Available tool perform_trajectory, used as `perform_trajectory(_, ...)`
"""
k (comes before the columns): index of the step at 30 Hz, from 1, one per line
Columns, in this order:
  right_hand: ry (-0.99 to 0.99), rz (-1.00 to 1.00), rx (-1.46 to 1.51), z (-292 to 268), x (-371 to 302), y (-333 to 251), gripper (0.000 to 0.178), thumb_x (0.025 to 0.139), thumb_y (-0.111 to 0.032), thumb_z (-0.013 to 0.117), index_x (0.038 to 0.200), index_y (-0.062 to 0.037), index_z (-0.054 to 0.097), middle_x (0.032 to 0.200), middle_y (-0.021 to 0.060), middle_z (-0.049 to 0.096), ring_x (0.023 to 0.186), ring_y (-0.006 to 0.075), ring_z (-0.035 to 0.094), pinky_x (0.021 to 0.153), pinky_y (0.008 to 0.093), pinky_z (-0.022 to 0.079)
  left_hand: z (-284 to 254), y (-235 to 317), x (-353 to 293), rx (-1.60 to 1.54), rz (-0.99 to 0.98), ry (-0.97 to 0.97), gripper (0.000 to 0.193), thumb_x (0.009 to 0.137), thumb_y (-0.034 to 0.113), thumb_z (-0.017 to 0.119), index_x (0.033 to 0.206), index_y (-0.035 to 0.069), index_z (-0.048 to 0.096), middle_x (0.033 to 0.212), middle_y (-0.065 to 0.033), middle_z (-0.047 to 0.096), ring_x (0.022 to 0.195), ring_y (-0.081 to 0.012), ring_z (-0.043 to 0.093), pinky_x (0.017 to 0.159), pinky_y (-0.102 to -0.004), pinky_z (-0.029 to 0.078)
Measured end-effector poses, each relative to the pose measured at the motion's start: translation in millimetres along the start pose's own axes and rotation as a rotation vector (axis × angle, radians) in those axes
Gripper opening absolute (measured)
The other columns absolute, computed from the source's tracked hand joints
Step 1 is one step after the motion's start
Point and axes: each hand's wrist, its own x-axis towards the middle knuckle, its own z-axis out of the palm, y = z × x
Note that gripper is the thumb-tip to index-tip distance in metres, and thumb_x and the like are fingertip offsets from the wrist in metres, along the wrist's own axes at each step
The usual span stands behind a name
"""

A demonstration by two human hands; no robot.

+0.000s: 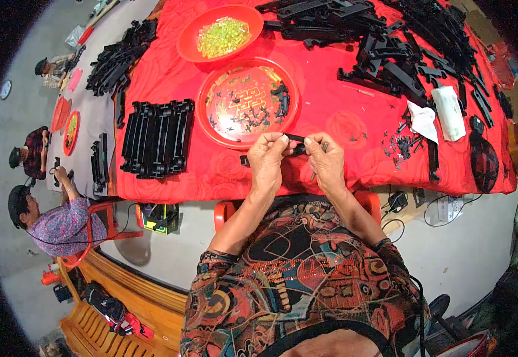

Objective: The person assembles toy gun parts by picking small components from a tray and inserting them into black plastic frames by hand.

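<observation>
Over the front edge of the red-covered table, my left hand [267, 160] and my right hand [326, 163] face each other, fingertips pinched. A short black plastic piece [295, 138] spans the gap between them, gripped by both. A thin dark stick-like item [314, 176] shows at my right palm; its kind is unclear. Just beyond my hands lies a round red-rimmed tray [202, 110] with small black parts and some yellowish pieces. Behind it, a red bowl [186, 46] holds many small yellow-green parts [223, 37]. To the left, long black plastic housings [158, 138] lie side by side.
Black housings [390, 62] are heaped at the far right. Nearer are loose black bits [403, 147], a crumpled tissue [422, 121], a white roll [449, 113] and a black mesh object [484, 159]. Leftward, a person [68, 223] sits at another table, near a wooden bench [134, 291].
</observation>
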Motion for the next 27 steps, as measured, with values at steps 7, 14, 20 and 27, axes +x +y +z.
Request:
perform_trajectory(7, 0.028, -0.230, -0.255, 9.6, -5.5, 2.3, 0.007, 0.085, -0.009, 0.062, 0.084, -0.0026, 0.058, 0.071, -0.0062, 0.052, 0.063, 0.0009, 0.043, 0.055, 0.0173, 0.035, -3.9, -10.7, -7.9, -0.082, 0.085, 0.081, 0.008, 0.086, 0.003, 0.058, 0.091, 0.000, 0.054, 0.079, -0.0072, 0.063, 0.067, -0.0125, 0.061, 0.063, -0.0237, 0.051)
perform_trajectory(14, 0.082, -0.166, -0.310, -23.3, 20.6, -8.5, 0.007, 0.080, -0.008, 0.067, 0.079, -0.0037, 0.062, 0.067, -0.0072, 0.051, 0.058, 0.0008, 0.040, 0.050, 0.0175, 0.030, -46.1, 6.1, -17.1, 1.146, 0.955, -0.004, 0.021, 0.069, -0.002, 0.066, 0.087, 0.002, 0.058, 0.091, -0.0139, 0.059, 0.084, -0.0305, 0.055, 0.074, -0.0389, 0.043)
perform_trajectory(20, -0.007, -0.060, -0.530, -29.2, 24.6, 1.8, 0.006, 0.079, -0.006, 0.066, 0.076, -0.0018, 0.062, 0.063, -0.0070, 0.050, 0.055, 0.0013, 0.039, 0.049, 0.0180, 0.030, -67.0, -4.4, -13.7, 1.577, 1.009, -0.097, 0.020, 0.070, 0.005, 0.064, 0.089, 0.002, 0.060, 0.105, -0.0133, 0.054, 0.098, -0.0297, 0.051, 0.082, -0.0428, 0.038)
perform_trajectory(27, -0.067, -0.001, -0.735, -15.1, 16.8, 4.5, 0.009, 0.079, -0.009, 0.065, 0.075, -0.0010, 0.063, 0.058, -0.0070, 0.047, 0.053, 0.0012, 0.038, 0.046, 0.0199, 0.029, -75.9, -14.3, -12.7, 1.639, 1.006, -0.060, 0.015, 0.073, 0.008, 0.060, 0.087, 0.006, 0.060, 0.104, -0.0088, 0.054, 0.103, -0.0264, 0.050, 0.090, -0.0476, 0.034)
